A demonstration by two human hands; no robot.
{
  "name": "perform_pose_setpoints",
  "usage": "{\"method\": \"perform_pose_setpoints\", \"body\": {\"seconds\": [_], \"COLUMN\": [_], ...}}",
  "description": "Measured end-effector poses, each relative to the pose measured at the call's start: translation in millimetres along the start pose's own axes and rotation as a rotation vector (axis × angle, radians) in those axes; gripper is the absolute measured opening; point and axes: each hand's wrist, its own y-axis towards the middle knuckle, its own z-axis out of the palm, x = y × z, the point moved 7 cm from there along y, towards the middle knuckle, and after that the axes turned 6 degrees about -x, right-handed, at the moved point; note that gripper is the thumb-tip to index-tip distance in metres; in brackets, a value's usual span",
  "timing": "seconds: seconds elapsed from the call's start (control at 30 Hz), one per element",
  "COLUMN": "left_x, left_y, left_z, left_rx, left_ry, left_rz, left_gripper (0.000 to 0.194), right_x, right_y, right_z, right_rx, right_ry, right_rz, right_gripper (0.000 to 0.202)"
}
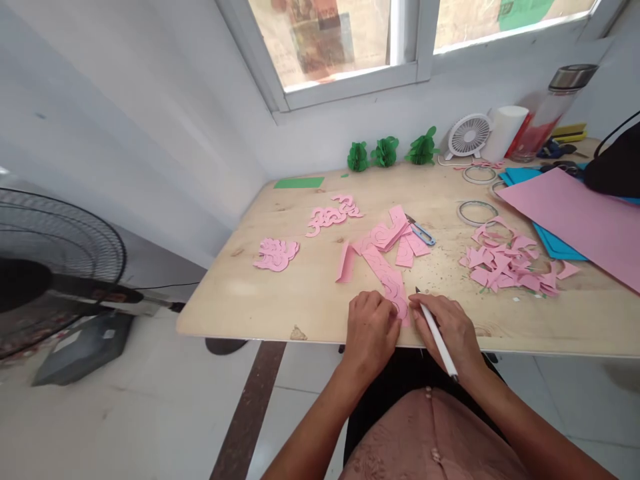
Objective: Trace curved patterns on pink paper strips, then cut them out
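My left hand (371, 327) is closed, its fingertips pressing the near end of a pink paper strip (383, 270) to the table. A curved pink piece (399, 307) shows by those fingertips. Curved lines are drawn on the strip. Between the fingers of my right hand (453, 330) rests a white pen (440, 341), its dark tip pointing up and away, just right of the strip. More pink strips (395, 227) lie beyond, some folded and marked with curves. Beside them is a pair of blue-handled snips (421, 231).
Cut pink shapes (333, 217) and a pink stack (277, 255) lie left. Pink scraps (510, 260), metal rings (477, 213) and pink sheet (580, 217) are right. Green paper ornaments (386, 152), a small fan (469, 137) and a bottle (545, 120) stand along the wall.
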Motion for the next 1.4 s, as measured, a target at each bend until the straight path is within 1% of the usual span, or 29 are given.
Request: {"method": "perform_pose_setpoints", "body": {"seconds": [0.2, 0.33, 0.43, 0.57, 0.67, 0.8, 0.83, 0.9, 0.93, 1.0, 1.07, 1.1, 1.17, 1.27, 1.33, 1.4], "left_x": [0.5, 1.8, 0.7, -4.7, -12.7, -19.9, -18.5, -9.5, -1.9, 16.3, 29.8, 33.9, 37.4, 35.8, 32.9, 31.1], "left_y": [-9.5, -16.4, -20.8, -23.2, -22.2, -20.3, -19.9, -18.0, -16.1, -9.1, 3.8, 11.9, 28.7, 50.6, 60.7, 66.6], "left_z": [-1.7, -3.5, -5.2, -5.3, -3.6, -2.8, -4.1, -9.4, -13.5, -21.1, -23.7, -22.2, -15.6, -3.5, 2.8, 6.5], "left_rx": [-0.047, -0.078, -0.098, -0.091, -0.082, -0.074, -0.074, -0.084, -0.096, -0.108, -0.078, -0.043, 0.039, 0.144, 0.201, 0.242], "left_ry": [-0.021, -0.111, -0.176, -0.229, -0.246, -0.269, -0.276, -0.279, -0.259, -0.198, -0.184, -0.181, -0.172, -0.123, -0.083, -0.048], "left_rz": [-0.067, -0.141, -0.192, -0.235, -0.239, -0.234, -0.237, -0.257, -0.276, -0.319, -0.307, -0.287, -0.244, -0.21, -0.198, -0.193], "left_gripper": [0.008, 0.012, 0.012, 0.013, 0.012, 0.011, 0.009, 0.006, 0.006, 0.014, 0.021, 0.023, 0.025, 0.023, 0.023, 0.017], "right_x": [0.8, -2.7, -6.3, -7.3, -6.8, -12.0, -14.2, -19.7, -22.7, -28.2, -31.3, -31.8, -32.4, -34.1, -34.7, -34.5], "right_y": [-1.1, -1.9, -3.0, -4.9, -5.7, -6.5, -7.1, -8.9, -10.0, -12.7, -14.8, -15.4, -15.9, -16.3, -16.2, -15.9], "right_z": [-0.7, 0.0, -0.6, -2.3, -3.5, -3.4, -3.2, -3.6, -4.2, -5.7, -6.5, -6.4, -5.4, -4.2, -4.5, -5.0], "right_rx": [-0.01, -0.009, -0.005, 0.052, 0.103, 0.115, 0.11, 0.085, 0.067, 0.028, 0.002, -0.001, 0.001, 0.002, -0.001, 0.0], "right_ry": [-0.018, -0.008, 0.041, 0.174, 0.235, 0.302, 0.323, 0.368, 0.391, 0.44, 0.484, 0.503, 0.538, 0.559, 0.547, 0.532], "right_rz": [-0.019, 0.021, 0.055, 0.076, 0.087, 0.151, 0.177, 0.25, 0.297, 0.392, 0.456, 0.473, 0.488, 0.495, 0.485, 0.472], "right_gripper": [0.019, 0.021, 0.022, 0.024, 0.022, 0.016, 0.015, 0.015, 0.016, 0.018, 0.02, 0.02, 0.021, 0.022, 0.021, 0.021]}}
